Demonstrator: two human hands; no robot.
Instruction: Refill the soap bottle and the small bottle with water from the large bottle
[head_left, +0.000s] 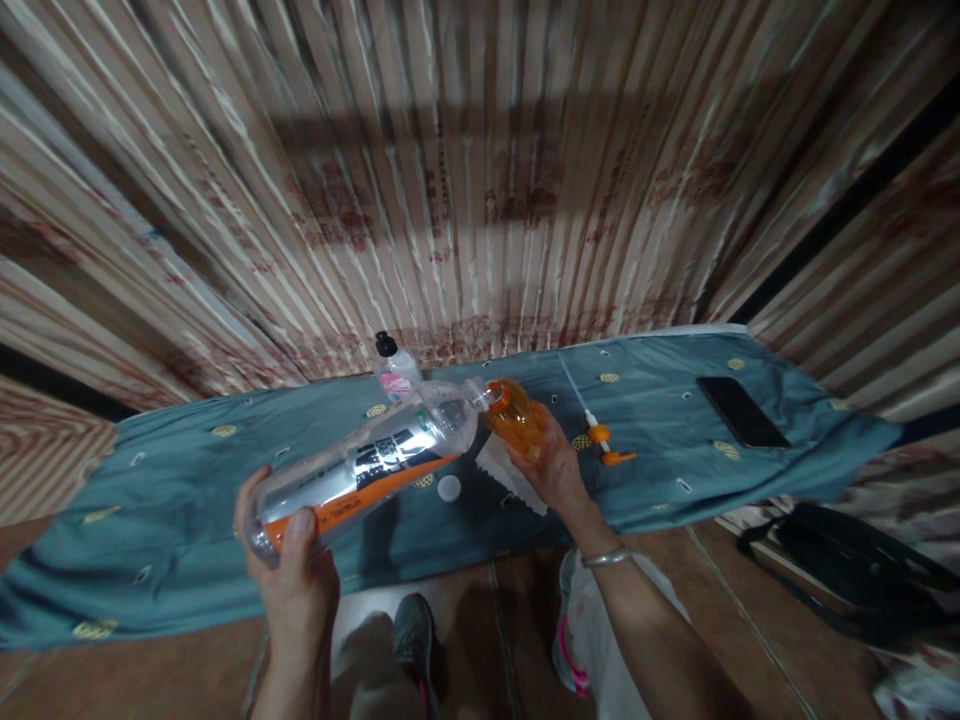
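Observation:
My left hand (289,550) grips the base of a large clear plastic bottle (375,450) with a silver and orange label. The bottle is tilted, its neck pointing right and up. My right hand (553,465) is wrapped around a small orange see-through bottle (511,415). The two bottle mouths meet, or nearly so; I cannot tell whether they touch. Below them on the cloth lie a round white cap (448,488) and a piece of white paper (514,475), partly behind my right hand. To the right rests an orange pump head (600,435) with a long clear tube.
A teal patterned cloth (187,490) covers the narrow table. Behind the large bottle stands a clear bottle with a black cap (396,368). A black phone (742,412) lies at the right. Curtains (480,200) hang close behind, and a dark bag (847,570) sits at lower right.

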